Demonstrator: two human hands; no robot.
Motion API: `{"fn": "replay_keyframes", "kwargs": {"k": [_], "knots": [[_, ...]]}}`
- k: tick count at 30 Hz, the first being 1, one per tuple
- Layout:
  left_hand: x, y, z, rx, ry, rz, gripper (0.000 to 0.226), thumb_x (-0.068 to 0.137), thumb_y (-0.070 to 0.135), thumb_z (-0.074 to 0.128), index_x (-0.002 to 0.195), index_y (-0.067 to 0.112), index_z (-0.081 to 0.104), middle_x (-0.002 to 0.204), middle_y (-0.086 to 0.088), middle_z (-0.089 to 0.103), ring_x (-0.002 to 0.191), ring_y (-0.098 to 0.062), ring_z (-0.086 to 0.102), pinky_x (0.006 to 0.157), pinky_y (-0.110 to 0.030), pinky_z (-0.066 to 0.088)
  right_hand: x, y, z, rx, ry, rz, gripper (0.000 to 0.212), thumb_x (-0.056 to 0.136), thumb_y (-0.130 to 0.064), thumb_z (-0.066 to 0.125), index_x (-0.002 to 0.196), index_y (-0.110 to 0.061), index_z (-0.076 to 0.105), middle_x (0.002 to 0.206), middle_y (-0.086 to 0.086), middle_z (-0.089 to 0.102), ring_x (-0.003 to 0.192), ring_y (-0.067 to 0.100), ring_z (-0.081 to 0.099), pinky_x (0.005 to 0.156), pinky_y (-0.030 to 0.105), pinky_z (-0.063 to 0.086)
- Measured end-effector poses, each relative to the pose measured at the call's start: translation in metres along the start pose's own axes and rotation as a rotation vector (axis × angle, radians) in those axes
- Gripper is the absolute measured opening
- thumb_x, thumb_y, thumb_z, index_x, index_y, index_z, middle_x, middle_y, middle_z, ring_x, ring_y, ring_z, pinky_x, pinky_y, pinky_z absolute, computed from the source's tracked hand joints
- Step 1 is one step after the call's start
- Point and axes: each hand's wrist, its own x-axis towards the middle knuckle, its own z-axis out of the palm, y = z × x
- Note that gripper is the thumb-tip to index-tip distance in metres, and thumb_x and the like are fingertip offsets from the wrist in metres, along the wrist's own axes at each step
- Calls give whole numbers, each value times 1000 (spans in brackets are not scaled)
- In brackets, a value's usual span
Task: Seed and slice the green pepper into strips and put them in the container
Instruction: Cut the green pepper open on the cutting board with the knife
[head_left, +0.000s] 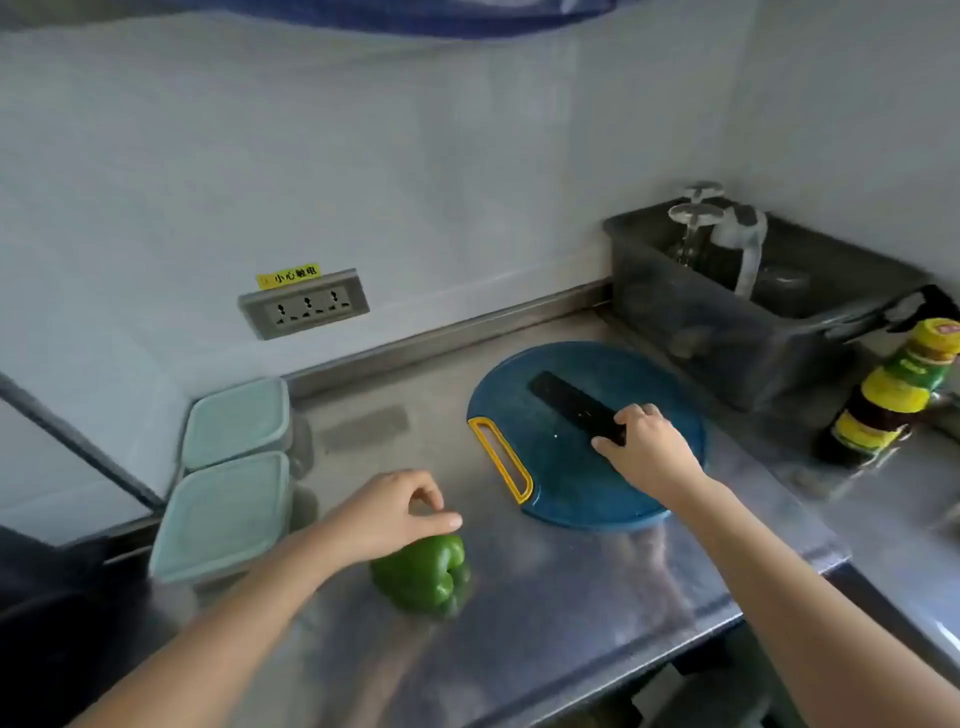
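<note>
Two pale containers (228, 467) with lids on sat at the left edge of the steel counter (571, 597), one behind the other. Just right of them, near the front edge, the green pepper (423, 577) stood whole. The left hand (389, 514) was on top of it with bent fingers, but I could not tell if they held it. Further right, toward the back, lay the round blue cutting board (571, 493). A black knife (571, 408) lay on the board, and the right hand (649, 452) had its fingers curled round the near end.

It looked like the very start, since nothing was cut yet. Next, the pepper would need to go onto the board and be held firm, with fingers tucked away from the blade. A container would need its lid off too.
</note>
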Motion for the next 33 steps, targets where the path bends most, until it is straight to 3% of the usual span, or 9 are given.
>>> {"fn": "replay_keyframes", "kwargs": {"k": [4, 8, 12, 14, 17, 19, 22, 27, 33], "knots": [[5, -12, 22, -24, -3, -18, 50, 61, 78, 52, 78, 32, 62, 88, 16, 65, 86, 2, 59, 83, -28, 49, 1, 16, 25, -80, 99, 14, 70, 87, -58, 50, 134, -6, 42, 134, 12, 46, 124, 29, 44, 103, 37, 36], [6, -10, 30, 16, 63, -19, 60, 57, 86, 44, 82, 34, 62, 93, 18, 64, 91, 0, 58, 85, -31, 49, 4, 26, 43, -266, 178, -51, 76, 88, -64, 39, 137, -6, 38, 140, 12, 43, 130, 28, 40, 110, 37, 27], [-12, -6, 29, 205, 104, 27, 77, 50, 91, 41, 101, 35, 55, 111, 15, 49, 108, -7, 44, 92, -30, 39, 4, 28, 47, -322, 196, -60, 81, 87, -66, 36, 139, -4, 35, 139, 12, 46, 128, 27, 43, 113, 38, 24], [-26, -7, 29, 284, 66, 62, 94, 40, 95, 41, 113, 36, 51, 119, 11, 43, 113, -10, 37, 94, -29, 35, 0, 26, 45, -293, 195, -30, 90, 85, -68, 38, 146, -4, 21, 138, 13, 48, 127, 28, 45, 114, 37, 23], [-41, -11, 32, 347, 66, 55, 83, 61, 76, 60, 131, 38, 39, 129, 3, 37, 118, -19, 32, 99, -31, 32, -17, 17, 42, -254, 205, 18, 99, 84, -67, 43, 150, -7, 1, 119, 18, 59, 125, 33, 46, 105, 36, 35], [-47, -12, 35, 323, 119, 55, 76, 67, 68, 64, 133, 41, 37, 126, 0, 37, 117, -21, 33, 100, -32, 33, -30, 10, 43, -259, 213, 35, 100, 84, -66, 46, 150, -7, 0, 116, 18, 59, 119, 34, 49, 89, 36, 43], [-52, -15, 35, 181, 122, 76, 74, 67, 62, 69, 132, 44, 39, 123, 0, 37, 119, -21, 36, 100, -34, 37, -52, 2, 49, -271, 230, 28, 99, 81, -69, 47, 150, -11, 4, 115, 14, 60, 108, 33, 56, 70, 33, 40], [-67, -25, 32, 117, 106, 157, 69, 66, 52, 75, 127, 44, 44, 124, 6, 36, 118, -18, 37, 98, -32, 37, -102, -11, 63, -259, 263, -51, 97, 78, -73, 47, 150, -19, 10, 117, 6, 61, 108, 30, 56, 73, 34, 46], [-91, -38, 17, -10, 234, 287, 71, 58, 48, 79, 122, 44, 49, 122, 10, 39, 115, -16, 44, 99, -29, 35, -152, -22, 84, -278, 296, -160, 88, 83, -71, 40, 149, -21, 10, 110, 0, 63, 99, 24, 62, 69, 31, 45]]}}
